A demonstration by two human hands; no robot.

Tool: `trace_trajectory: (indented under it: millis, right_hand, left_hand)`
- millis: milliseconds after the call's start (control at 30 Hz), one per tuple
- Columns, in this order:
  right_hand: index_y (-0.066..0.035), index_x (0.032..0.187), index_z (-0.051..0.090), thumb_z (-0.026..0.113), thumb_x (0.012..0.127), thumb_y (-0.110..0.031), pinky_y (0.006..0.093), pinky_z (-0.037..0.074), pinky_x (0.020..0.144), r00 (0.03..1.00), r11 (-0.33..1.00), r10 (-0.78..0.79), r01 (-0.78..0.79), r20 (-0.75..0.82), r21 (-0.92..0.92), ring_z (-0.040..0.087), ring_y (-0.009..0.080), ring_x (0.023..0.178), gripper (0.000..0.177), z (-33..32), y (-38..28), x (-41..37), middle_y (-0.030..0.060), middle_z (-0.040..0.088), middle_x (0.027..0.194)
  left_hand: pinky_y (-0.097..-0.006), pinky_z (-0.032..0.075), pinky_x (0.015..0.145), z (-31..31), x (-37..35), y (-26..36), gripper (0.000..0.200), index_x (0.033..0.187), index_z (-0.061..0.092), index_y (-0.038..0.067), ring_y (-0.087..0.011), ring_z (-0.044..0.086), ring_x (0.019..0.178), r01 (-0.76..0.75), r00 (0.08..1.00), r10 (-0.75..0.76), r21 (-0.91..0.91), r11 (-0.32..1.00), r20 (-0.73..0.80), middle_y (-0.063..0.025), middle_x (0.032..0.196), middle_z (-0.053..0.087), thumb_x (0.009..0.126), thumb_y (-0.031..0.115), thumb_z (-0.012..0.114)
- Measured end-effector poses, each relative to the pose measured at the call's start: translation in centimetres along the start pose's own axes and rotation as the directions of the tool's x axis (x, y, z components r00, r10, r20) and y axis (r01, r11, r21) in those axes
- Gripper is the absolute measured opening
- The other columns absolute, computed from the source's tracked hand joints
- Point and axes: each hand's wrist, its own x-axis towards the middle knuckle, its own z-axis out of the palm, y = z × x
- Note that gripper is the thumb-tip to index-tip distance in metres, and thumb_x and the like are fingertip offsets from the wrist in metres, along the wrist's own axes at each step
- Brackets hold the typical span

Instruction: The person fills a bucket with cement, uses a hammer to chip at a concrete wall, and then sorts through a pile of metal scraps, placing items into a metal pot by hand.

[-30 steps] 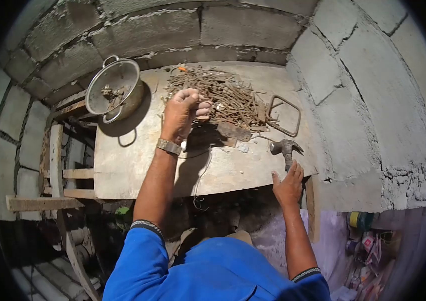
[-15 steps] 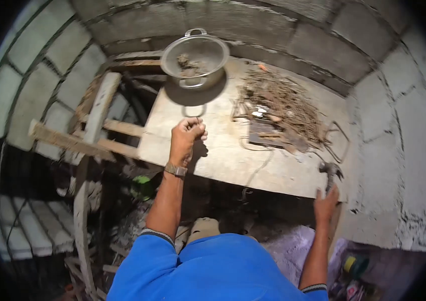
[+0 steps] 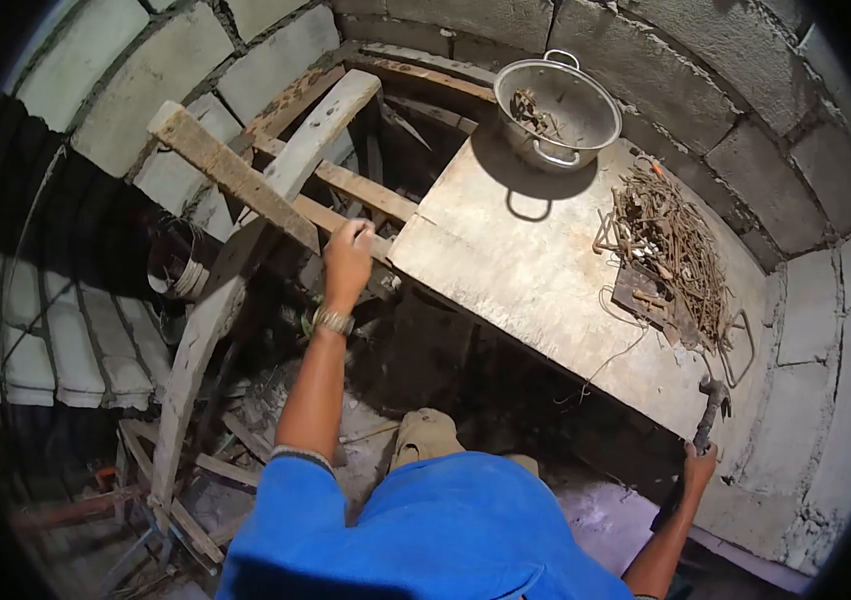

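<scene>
one hammer [image 3: 712, 404], right hand [image 3: 699, 466] clasping | left hand [image 3: 347, 268] moved near timber [image 3: 235, 178], fingers curled, pinch unclear

Left hand [image 3: 348, 262], fingers curled, was near wood frame [image 3: 320, 132], just off left end of board [image 3: 505, 265]; anything in fingers too small to tell; watch [image 3: 333, 320] on left wrist; right hand [image 3: 700, 464] gripped hammer [image 3: 714, 400] by handle, head near bent metal loop [image 3: 749, 350]; pot [image 3: 585, 115] stood at back of board, scraps [image 3: 531, 112] inside; rusty heap [image 3: 680, 250] lay right of pot; thin wire [image 3: 617, 356] trailed toward front edge; block walls [image 3: 660, 90] rose behind
</scene>
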Motion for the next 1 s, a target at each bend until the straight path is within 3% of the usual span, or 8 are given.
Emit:
trace_trajectory:
  millis: [200,300,500,667,767,800,867,1000]
  right_hand:
    - [0.004,0.115,0.053,0.080,0.076,-0.025,0.0385,0.050,0.083,1.000,1.000,-0.018,0.018,-0.005,-0.008,0.065,0.0312,0.089,0.056,-0.8,-0.4,0.4,0.0202,0.067,0.096]
    - [0.004,0.115,0.052,0.081,0.077,-0.025,0.0363,0.049,0.082,1.000,0.997,0.003,-0.003,0.008,0.077,0.062,0.0269,0.087,0.057,-1.0,-0.1,0.4,0.0173,0.065,0.094]
    - [0.003,0.110,0.055,0.078,0.081,-0.025,0.0350,0.048,0.079,1.000,0.979,-0.005,0.009,-0.018,0.206,0.057,0.0221,0.082,0.046,-0.2,1.4,-0.1,0.0126,0.063,0.091]
    - [0.002,0.097,0.060,0.073,0.089,-0.032,0.0360,0.046,0.075,0.988,0.961,-0.151,0.157,-0.045,0.228,0.054,0.0206,0.078,0.037,-2.2,-2.3,-3.9,0.0086,0.061,0.084]
    - [0.001,0.093,0.060,0.069,0.094,-0.042,0.0345,0.045,0.070,0.978,0.866,-0.184,0.206,-0.093,0.455,0.053,0.0181,0.075,0.044,-3.4,-6.4,-7.2,0.0058,0.059,0.080]
    - [0.000,0.093,0.060,0.067,0.095,-0.045,0.0327,0.044,0.068,0.986,0.868,-0.162,0.157,-0.031,0.471,0.052,0.0161,0.073,0.046,-3.9,-7.6,-8.2,0.0045,0.058,0.079]
    - [0.000,0.093,0.060,0.065,0.096,-0.048,0.0309,0.044,0.065,0.991,0.872,-0.131,0.098,0.034,0.479,0.052,0.0141,0.071,0.048,-4.2,-10.0,-10.3,0.0032,0.058,0.078]
    - [-0.002,0.092,0.060,0.065,0.096,-0.049,0.0276,0.043,0.061,0.961,0.781,-0.275,0.220,0.005,0.585,0.052,0.0104,0.067,0.047,-3.7,-15.9,-13.2,0.0009,0.055,0.073]
  left_hand:
    - [-0.0525,0.045,0.079,6.7,1.1,2.4,0.023,0.098,0.059,0.000,-0.0406,0.063,0.091,-0.054,0.990,-0.021,0.513,0.856,0.140,-0.0215,0.093,0.068,0.097,0.020,0.048]
    - [-0.0469,0.042,0.087,10.3,0.4,-1.2,0.016,0.102,0.060,0.004,-0.0360,0.066,0.085,-0.122,0.979,0.190,0.546,0.829,-0.070,-0.0183,0.090,0.068,0.094,0.015,0.053]
    - [-0.0462,0.043,0.089,10.4,0.0,-0.1,0.018,0.103,0.060,0.003,-0.0362,0.064,0.089,-0.056,0.992,0.112,0.563,0.824,-0.065,-0.0178,0.092,0.067,0.095,0.017,0.052]
    - [-0.0488,0.043,0.088,9.8,0.0,-0.4,0.018,0.103,0.063,0.003,-0.0389,0.061,0.093,-0.037,0.975,0.141,0.495,0.868,-0.174,-0.0178,0.095,0.066,0.093,0.017,0.056]
    - [-0.0467,0.048,0.079,8.5,0.9,-0.7,0.018,0.097,0.065,0.002,-0.0350,0.064,0.087,-0.063,0.953,0.186,0.447,0.892,-0.239,-0.0159,0.090,0.067,0.092,0.019,0.059]
    - [-0.0429,0.049,0.075,7.3,1.5,-0.8,0.018,0.095,0.067,0.001,-0.0293,0.064,0.082,0.034,0.967,-0.003,0.118,0.992,-0.254,-0.0137,0.086,0.068,0.092,0.018,0.061]
    - [-0.0324,0.050,0.069,4.9,2.0,-0.4,0.018,0.093,0.071,-0.001,-0.0140,0.062,0.072,0.133,0.966,-0.210,-0.402,0.906,-0.153,-0.0074,0.080,0.069,0.088,0.016,0.067]
    - [-0.0284,0.050,0.070,2.1,0.3,1.1,0.017,0.097,0.071,0.001,-0.0112,0.063,0.076,0.069,0.985,-0.033,-0.208,0.976,0.172,-0.0033,0.082,0.069,0.087,0.014,0.067]
